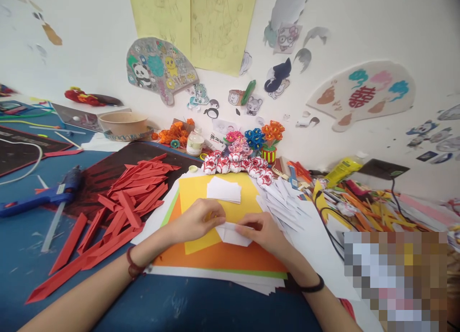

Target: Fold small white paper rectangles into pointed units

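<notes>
A partly folded sheet of white paper (235, 236) lies over the yellow paper (194, 193) and orange paper (172, 255). At its upper left edge, my left hand (201, 219) pinches the sheet between thumb and fingers. My right hand (260, 231) grips the same sheet at its right side, with the thumb on top. A short stack of white paper slips (223, 190) rests just beyond my hands. To the right is a pile of folded white paper strips (283, 202). Folded red paper strips (136, 188) are heaped on the left.
A blue glue gun (59, 193) lies at the left on the blue table (143, 308). Red-and-white folded balls (235, 164), a glue bottle (195, 143) and paper flowers (254, 139) line the wall. A yellow bottle (343, 169) and colored strips (373, 207) crowd the right.
</notes>
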`<state>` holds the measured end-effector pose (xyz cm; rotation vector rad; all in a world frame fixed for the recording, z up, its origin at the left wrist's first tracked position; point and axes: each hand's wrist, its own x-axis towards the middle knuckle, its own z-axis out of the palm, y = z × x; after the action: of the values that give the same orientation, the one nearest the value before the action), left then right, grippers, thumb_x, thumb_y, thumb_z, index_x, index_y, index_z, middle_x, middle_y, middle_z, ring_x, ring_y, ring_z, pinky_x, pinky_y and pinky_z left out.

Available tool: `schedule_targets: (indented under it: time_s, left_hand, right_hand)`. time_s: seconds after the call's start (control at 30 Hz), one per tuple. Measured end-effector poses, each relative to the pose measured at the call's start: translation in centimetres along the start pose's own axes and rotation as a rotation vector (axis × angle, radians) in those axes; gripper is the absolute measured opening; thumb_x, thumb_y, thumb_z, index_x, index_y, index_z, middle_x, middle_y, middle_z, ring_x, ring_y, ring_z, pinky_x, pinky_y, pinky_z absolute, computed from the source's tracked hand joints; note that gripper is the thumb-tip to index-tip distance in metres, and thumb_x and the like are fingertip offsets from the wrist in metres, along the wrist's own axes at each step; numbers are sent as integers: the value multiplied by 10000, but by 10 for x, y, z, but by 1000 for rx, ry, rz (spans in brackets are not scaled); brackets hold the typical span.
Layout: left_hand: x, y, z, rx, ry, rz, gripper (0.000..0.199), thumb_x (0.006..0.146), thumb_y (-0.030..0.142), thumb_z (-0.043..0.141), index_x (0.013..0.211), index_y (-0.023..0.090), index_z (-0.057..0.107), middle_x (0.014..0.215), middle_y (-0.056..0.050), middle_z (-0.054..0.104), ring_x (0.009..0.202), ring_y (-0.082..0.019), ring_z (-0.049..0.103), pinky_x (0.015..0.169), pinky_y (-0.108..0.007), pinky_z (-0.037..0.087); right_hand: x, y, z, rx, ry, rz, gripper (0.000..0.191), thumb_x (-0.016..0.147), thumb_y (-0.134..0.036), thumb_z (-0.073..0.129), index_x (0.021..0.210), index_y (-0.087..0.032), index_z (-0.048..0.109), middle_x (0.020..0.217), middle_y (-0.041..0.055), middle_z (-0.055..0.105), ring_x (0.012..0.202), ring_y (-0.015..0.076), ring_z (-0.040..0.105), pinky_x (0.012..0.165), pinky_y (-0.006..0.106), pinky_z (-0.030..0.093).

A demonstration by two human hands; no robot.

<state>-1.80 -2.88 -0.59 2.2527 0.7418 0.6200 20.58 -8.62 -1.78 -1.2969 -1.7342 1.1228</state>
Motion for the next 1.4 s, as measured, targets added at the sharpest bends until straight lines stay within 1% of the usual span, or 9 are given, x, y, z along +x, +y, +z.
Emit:
schedule_targets:
  time_s: [0.13, 0.23, 0.43, 0.6, 0.8, 0.93, 1.07, 1.2, 1.4]
  left_hand:
    - [-2, 3, -2, 33, 8, 37, 175, 896, 237, 543, 777, 143, 632, 773, -38, 656, 721, -148, 562, 680, -255, 408]
    - [-1, 5, -1, 6, 25, 3, 178, 881, 253, 578, 753, 146, 637, 749, -27, 651, 706, -142, 553, 666, -248, 404]
    - [5, 1, 7, -122, 88, -119, 244, 898, 346, 567, 787, 149, 657, 753, -15, 651, 680, -132, 537, 618, -229, 395]
    - [6, -3, 8, -131, 221, -130, 286, 939, 404, 496, 1009, 169, 644, 959, -38, 683, 781, -146, 560, 684, -248, 408]
    - [5, 2, 12, -70, 38, -40, 252, 865, 401, 619, 835, 153, 650, 778, -1, 632, 694, -124, 498, 659, -236, 376]
    - [5, 0, 12, 41, 20, -78, 260, 906, 315, 532, 712, 150, 586, 636, 27, 535, 600, -111, 452, 605, -238, 335]
    - [2, -7, 8, 254, 10, -44, 133, 867, 261, 573, 774, 169, 596, 742, -2, 612, 759, -170, 545, 758, -299, 355]
    - [1, -10, 4, 273, -58, 12, 67, 845, 230, 620, 797, 183, 625, 816, -14, 649, 854, -191, 572, 798, -306, 355]
    - [3, -14, 8, 129, 21, -31, 64, 857, 183, 607, 886, 193, 663, 781, 3, 678, 781, -156, 596, 751, -269, 395]
  right_hand:
    - [-2, -10, -3, 19, -36, 48, 244, 853, -386, 655, 862, -162, 751, 863, 57, 738, 770, 183, 643, 671, 265, 474]
    - [-3, -14, -5, 20, -45, 66, 268, 817, -416, 693, 775, -154, 733, 786, 48, 720, 725, 175, 632, 639, 261, 468]
    - [-7, -5, -1, 143, -183, 202, 297, 781, -437, 720, 800, -141, 704, 583, 1, 645, 504, 118, 571, 493, 228, 433]
    - [-2, -4, -1, 313, -75, 272, 400, 739, -522, 716, 815, -146, 605, 616, 26, 678, 507, 167, 659, 482, 261, 510]
    - [4, 1, 4, 474, 50, 199, 429, 762, -508, 700, 986, -155, 601, 784, 68, 720, 671, 204, 717, 679, 344, 583]
    - [3, 8, 2, 240, 103, 145, 417, 761, -507, 705, 955, -143, 642, 801, 84, 711, 661, 199, 686, 625, 325, 565]
    - [2, 9, -9, -83, 266, 33, 317, 799, -462, 692, 935, -176, 680, 880, 71, 719, 707, 185, 654, 622, 293, 515]
    - [1, 10, -14, -255, 187, 6, 240, 821, -414, 683, 749, -187, 710, 696, 30, 703, 615, 166, 601, 583, 279, 451]
    - [2, 14, -13, -374, 166, -20, 146, 777, -325, 734, 729, -190, 706, 678, 21, 680, 594, 158, 555, 560, 276, 401]
